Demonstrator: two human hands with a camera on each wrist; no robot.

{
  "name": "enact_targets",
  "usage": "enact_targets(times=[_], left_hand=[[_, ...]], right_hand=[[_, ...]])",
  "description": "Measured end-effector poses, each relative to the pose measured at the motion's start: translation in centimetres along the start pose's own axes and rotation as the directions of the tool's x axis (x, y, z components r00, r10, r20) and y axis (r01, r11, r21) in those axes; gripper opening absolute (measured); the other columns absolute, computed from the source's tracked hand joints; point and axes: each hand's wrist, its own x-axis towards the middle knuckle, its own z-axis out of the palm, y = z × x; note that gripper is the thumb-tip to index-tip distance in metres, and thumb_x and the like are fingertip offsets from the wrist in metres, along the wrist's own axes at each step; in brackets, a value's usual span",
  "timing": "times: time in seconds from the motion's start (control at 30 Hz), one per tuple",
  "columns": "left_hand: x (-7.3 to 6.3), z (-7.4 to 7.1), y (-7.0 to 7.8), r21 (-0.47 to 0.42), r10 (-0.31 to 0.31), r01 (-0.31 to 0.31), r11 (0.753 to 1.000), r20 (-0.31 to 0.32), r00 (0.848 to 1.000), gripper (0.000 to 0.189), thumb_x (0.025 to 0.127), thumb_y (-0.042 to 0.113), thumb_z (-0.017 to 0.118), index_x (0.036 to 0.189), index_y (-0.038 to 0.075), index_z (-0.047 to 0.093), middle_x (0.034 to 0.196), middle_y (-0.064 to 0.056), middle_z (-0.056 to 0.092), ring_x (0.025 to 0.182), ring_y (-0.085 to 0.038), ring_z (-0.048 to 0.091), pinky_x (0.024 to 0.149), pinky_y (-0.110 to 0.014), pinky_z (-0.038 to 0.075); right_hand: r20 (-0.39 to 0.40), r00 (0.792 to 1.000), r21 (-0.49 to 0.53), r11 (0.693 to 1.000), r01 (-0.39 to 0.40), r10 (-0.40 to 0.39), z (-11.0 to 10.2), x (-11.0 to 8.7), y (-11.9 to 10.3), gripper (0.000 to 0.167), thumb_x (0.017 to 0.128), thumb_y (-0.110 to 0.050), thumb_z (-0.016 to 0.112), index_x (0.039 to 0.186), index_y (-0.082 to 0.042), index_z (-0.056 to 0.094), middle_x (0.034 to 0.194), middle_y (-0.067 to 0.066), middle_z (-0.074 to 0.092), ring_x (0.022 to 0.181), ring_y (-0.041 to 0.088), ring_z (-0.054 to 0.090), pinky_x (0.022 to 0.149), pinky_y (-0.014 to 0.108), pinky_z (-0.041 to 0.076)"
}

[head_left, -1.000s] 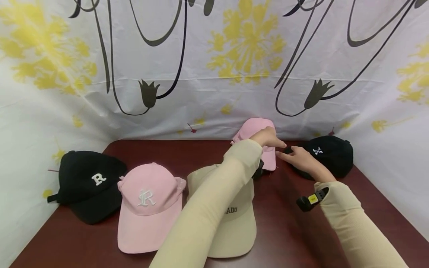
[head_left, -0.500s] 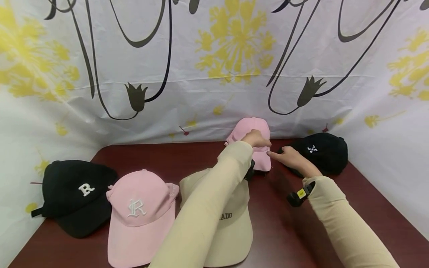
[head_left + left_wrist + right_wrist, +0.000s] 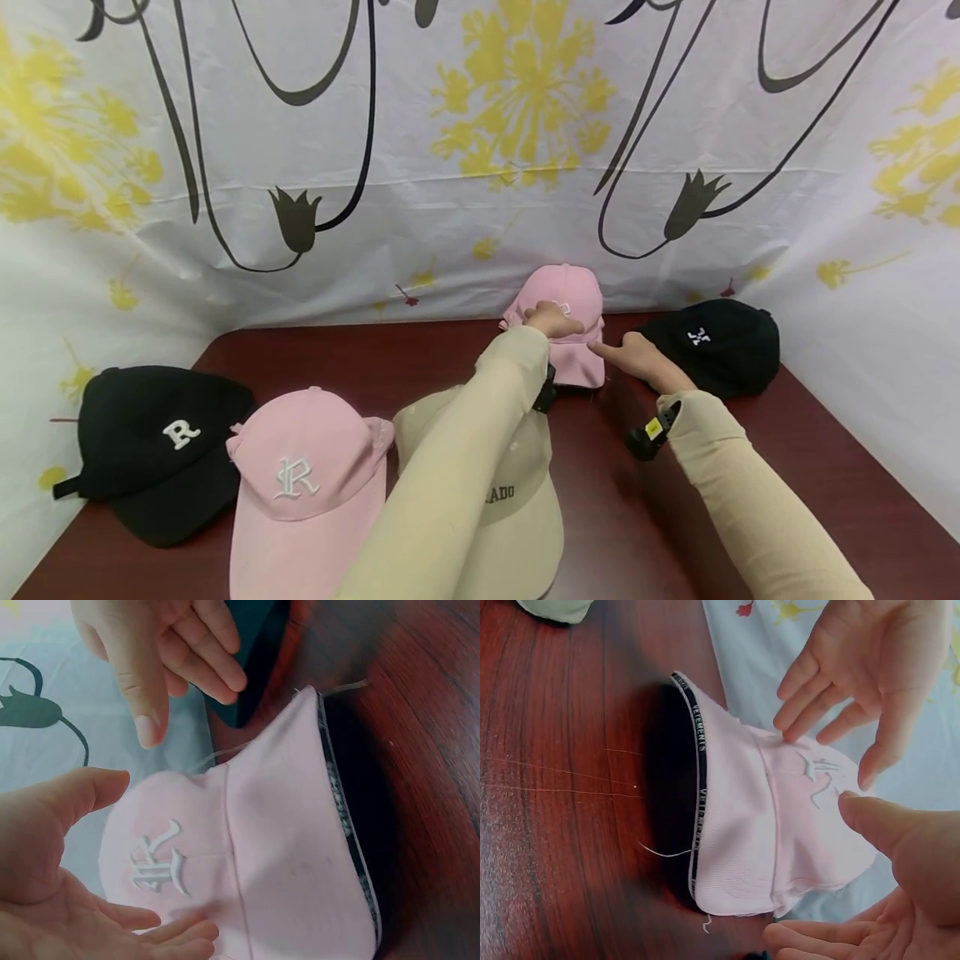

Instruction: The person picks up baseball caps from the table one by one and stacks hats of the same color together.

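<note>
A pink cap (image 3: 573, 360) with a white letter on its crown stands at the table's far edge, brim facing me. My left hand (image 3: 553, 319) hovers in front of its crown with fingers loosely extended. Just right of the brim is my right hand (image 3: 641, 360), its fingers extended too. In the left wrist view, the pink cap (image 3: 292, 840) lies beyond the spread fingers of my left hand (image 3: 52, 877). The right wrist view has my right hand (image 3: 915, 877) beside the crown, gripping nothing. Whether any finger touches the cap, I cannot tell.
Right of the hands sits a black cap (image 3: 723, 350). Along the near left are a black cap with an R (image 3: 153, 442), a larger pink cap (image 3: 300, 500) and a beige cap (image 3: 517, 533), partly behind my left sleeve. A patterned white curtain (image 3: 420, 208) rises behind the table (image 3: 337, 354).
Both hands have moved left relative to the caps, the left one across the far pink cap's crown, the right one away from the black cap. The head view has also shifted slightly.
</note>
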Motion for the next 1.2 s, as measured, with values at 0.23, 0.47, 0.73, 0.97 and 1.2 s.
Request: enact_targets(times=[0.23,0.47,0.73,0.97,1.2], left_hand=[[4.9,2.7,-3.4,-0.015,0.018,-0.018,1.0,0.019,1.0,0.082,0.066,0.057,0.067,0.129,0.008,0.048,0.135,-0.009,0.039,0.113,-0.023,0.044,0.089,-0.033,0.04],[5.7,3.3,-4.7,0.038,0.007,-0.008,0.999,0.018,1.0,0.085,0.067,0.052,0.066,0.133,0.004,0.044,0.136,-0.013,0.04,0.111,-0.025,0.047,0.086,-0.031,0.041],[3.3,2.0,-4.8,-0.013,-0.034,0.035,0.999,0.026,0.999,0.085,0.068,0.047,0.07,0.135,0.003,0.04,0.133,-0.01,0.043,0.112,-0.019,0.046,0.089,-0.028,0.039],[1.2,1.0,-5.1,0.012,-0.047,0.047,0.999,0.057,0.997,0.076,0.072,0.039,0.065,0.132,-0.001,0.04,0.131,-0.014,0.041,0.114,-0.022,0.043,0.091,-0.027,0.038],[-0.9,-0.2,-4.4,0.018,-0.052,0.052,0.999,0.038,0.998,0.084,0.067,0.041,0.066,0.133,-0.003,0.039,0.131,-0.015,0.042,0.11,-0.027,0.047,0.086,-0.032,0.041]], right_hand=[[0.002,1.0,0.031,0.999,-0.015,0.015,0.9,0.9,0.1,0.064,0.091,-0.041,0.048,0.107,0.021,0.044,0.088,0.022,0.044,0.081,0.032,0.046,0.07,0.038,0.04],[-0.022,1.0,0.114,0.994,-0.007,0.009,1.8,1.9,0.2,0.043,0.091,-0.038,0.051,0.077,0.002,0.042,0.069,0.006,0.033,0.063,0.021,0.04,0.057,0.031,0.034],[-0.011,0.999,0.223,0.974,-0.043,0.047,2.8,2.6,0.6,0.053,0.09,-0.037,0.051,0.095,0.016,0.049,0.083,0.02,0.049,0.074,0.025,0.047,0.066,0.033,0.04],[-0.027,0.996,0.261,0.962,-0.079,0.089,3.4,3.1,0.8,0.075,0.091,-0.036,0.051,0.124,0.027,0.029,0.122,0.037,0.039,0.097,0.033,0.044,0.084,0.04,0.039],[-0.063,0.994,0.278,0.958,-0.064,0.084,3.5,3.3,0.6,0.069,0.088,-0.032,0.055,0.12,0.026,0.035,0.119,0.037,0.042,0.094,0.03,0.046,0.083,0.039,0.042]])
